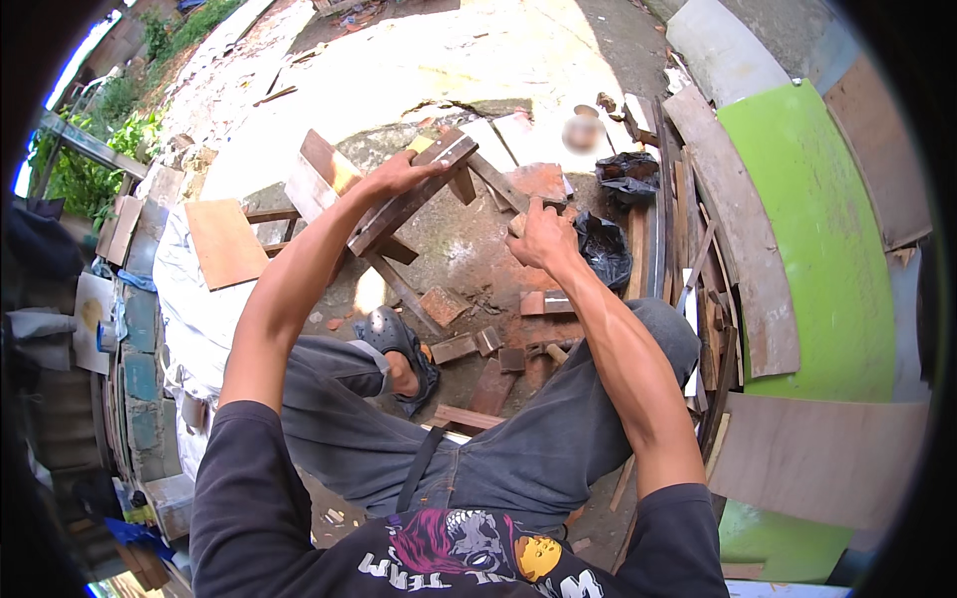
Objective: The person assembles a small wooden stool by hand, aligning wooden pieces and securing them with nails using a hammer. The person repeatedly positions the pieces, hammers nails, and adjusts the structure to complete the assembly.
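Observation:
My left hand [401, 173] grips a dark, thick wooden beam [409, 202] that slants up to the right in front of me. My right hand [546, 237] is closed round the handle of what looks like a hand saw. The long, narrow blade of the saw [496, 181] runs up and left from my fist to the beam's far right end. Other wooden pieces stick out from under the beam, among them a thin strip [404, 294] reaching down to the ground. How these join the beam is hidden.
Wood offcuts [455, 348] and bricks [444, 305] lie near my shoe [399, 349]. Black plastic bags [604, 249] sit right of my right hand. Boards and a green panel [812, 229] line the right side. A plywood sheet [224, 244] rests at left on white sacking [189, 329].

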The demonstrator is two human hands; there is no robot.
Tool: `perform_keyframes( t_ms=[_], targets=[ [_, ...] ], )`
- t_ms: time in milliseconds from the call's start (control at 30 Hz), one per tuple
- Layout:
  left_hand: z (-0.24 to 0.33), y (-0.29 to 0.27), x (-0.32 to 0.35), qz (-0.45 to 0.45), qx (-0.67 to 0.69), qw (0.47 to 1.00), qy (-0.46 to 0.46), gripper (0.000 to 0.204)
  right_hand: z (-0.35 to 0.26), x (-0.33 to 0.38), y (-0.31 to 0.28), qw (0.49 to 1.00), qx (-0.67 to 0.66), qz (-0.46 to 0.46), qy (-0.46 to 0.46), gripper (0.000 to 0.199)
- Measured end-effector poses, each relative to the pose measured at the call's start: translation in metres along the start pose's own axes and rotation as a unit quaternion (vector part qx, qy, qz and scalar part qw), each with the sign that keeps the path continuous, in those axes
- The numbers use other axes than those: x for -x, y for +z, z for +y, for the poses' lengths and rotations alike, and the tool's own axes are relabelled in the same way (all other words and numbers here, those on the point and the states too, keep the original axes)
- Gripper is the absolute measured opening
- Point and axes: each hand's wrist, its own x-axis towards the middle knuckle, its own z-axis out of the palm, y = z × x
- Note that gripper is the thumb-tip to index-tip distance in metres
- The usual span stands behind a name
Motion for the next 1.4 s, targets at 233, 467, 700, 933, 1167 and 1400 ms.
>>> perform_keyframes(
  t_ms=[233,467,700,933,1167,1400],
  targets=[
    [-0.002,-0.002,-0.023,0.206,-0.144,0.965,0.079,0.085,-0.022,-0.027,0.035,0.993,-0.085,0.022,0.078,0.074],
    [-0.071,0.061,0.018,0.316,0.027,0.947,-0.051,0.067,-0.008,-0.036,0.159,0.976,-0.094,-0.048,0.188,0.091],
    [-0.121,0.178,0.076,0.144,0.142,0.951,-0.235,0.126,0.013,-0.046,0.176,0.985,-0.104,0.032,0.134,0.097],
    [-0.125,0.198,0.074,0.114,0.159,0.954,-0.228,0.126,0.012,-0.044,0.162,0.981,-0.167,-0.018,0.095,0.094],
    [-0.124,0.184,0.06,0.14,0.199,0.95,-0.196,0.119,0.002,-0.05,0.148,0.982,-0.165,0.021,0.089,0.089],
    [-0.111,0.153,0.051,0.208,0.202,0.946,-0.144,0.116,-0.014,-0.064,0.117,0.978,-0.178,0.097,0.046,0.092]
  ],
)
